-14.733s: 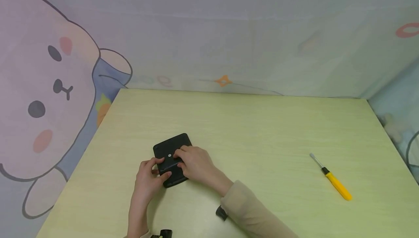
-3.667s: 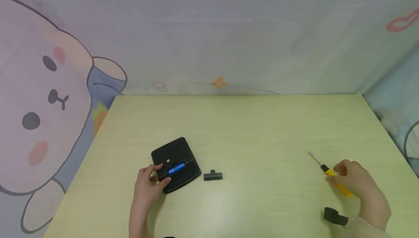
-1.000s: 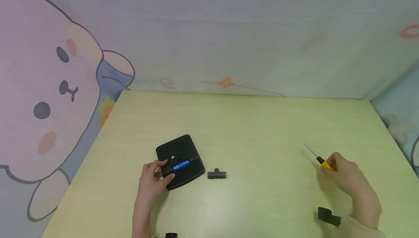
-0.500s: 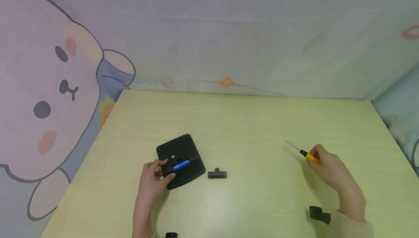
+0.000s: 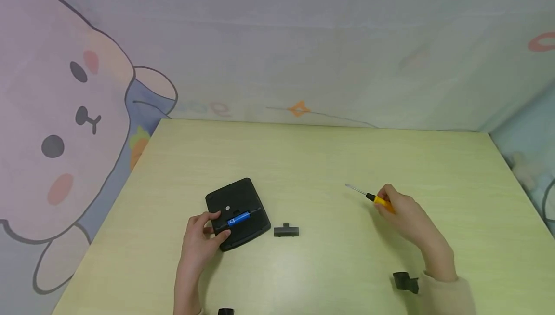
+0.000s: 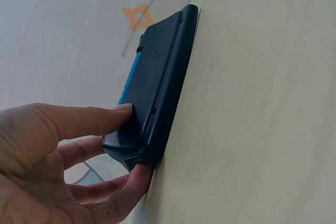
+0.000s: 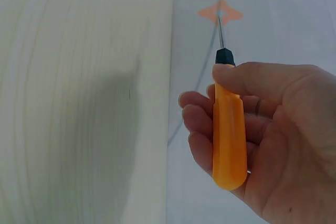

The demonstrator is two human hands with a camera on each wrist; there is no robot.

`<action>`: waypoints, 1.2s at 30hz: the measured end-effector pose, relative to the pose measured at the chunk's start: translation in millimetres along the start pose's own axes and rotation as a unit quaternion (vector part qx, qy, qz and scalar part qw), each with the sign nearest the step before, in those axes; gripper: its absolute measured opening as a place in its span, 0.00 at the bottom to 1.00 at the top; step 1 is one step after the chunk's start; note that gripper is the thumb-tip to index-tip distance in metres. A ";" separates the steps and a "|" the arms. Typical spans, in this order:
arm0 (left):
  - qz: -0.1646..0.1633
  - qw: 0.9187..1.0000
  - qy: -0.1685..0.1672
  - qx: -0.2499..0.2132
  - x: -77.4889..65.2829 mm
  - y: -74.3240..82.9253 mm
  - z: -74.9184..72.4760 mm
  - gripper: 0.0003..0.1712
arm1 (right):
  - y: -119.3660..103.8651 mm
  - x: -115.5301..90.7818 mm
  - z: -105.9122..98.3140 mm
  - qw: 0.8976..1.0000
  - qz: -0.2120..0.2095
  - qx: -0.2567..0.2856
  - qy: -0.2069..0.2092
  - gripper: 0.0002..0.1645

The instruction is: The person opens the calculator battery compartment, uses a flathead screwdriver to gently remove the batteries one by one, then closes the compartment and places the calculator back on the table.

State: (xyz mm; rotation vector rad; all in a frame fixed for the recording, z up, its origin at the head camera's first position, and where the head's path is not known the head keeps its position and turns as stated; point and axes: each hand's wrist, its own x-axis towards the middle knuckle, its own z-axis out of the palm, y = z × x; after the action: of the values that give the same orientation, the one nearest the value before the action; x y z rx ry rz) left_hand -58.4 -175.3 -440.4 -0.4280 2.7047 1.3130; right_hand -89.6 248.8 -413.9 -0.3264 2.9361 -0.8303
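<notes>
A black calculator (image 5: 236, 195) lies with its back up on the table, left of the middle. Its battery slot is uncovered, and a blue battery (image 5: 239, 218) sits in it. My left hand (image 5: 200, 238) pinches the calculator's left edge, thumb on the back, as the left wrist view shows closely; its keys are hidden underneath. Just right of it rests a small dark battery cover (image 5: 286, 230) with a tab. My right hand (image 5: 405, 214) holds a yellow-handled screwdriver (image 7: 229, 135) above the table, thumb near the black collar and the metal tip pointing away from the palm.
The pale wooden table (image 5: 321, 156) ends at a hanging printed cloth (image 5: 277, 55) along the back. A dark cable (image 5: 547, 204) shows beyond the right edge. Black wrist-camera mounts (image 5: 405, 282) stick out near the sleeves.
Earlier both hands were on the calculator with its cover on; then the cover lay beside it. Since then my right hand has picked up the screwdriver and moved left. The left hand stays put.
</notes>
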 end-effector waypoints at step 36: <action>-0.007 1.000 0.000 0.005 0.3 0.1 0.7 0.29 | -88.5 39.4 49.7 0.986 -0.144 0.026 -0.083 0.06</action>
State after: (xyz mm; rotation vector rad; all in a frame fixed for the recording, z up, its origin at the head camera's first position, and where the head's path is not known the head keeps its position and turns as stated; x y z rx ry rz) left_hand -58.7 -174.7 -440.8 -0.4460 2.7022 1.2960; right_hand -105.5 141.1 -410.2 -0.7903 2.7441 -0.8613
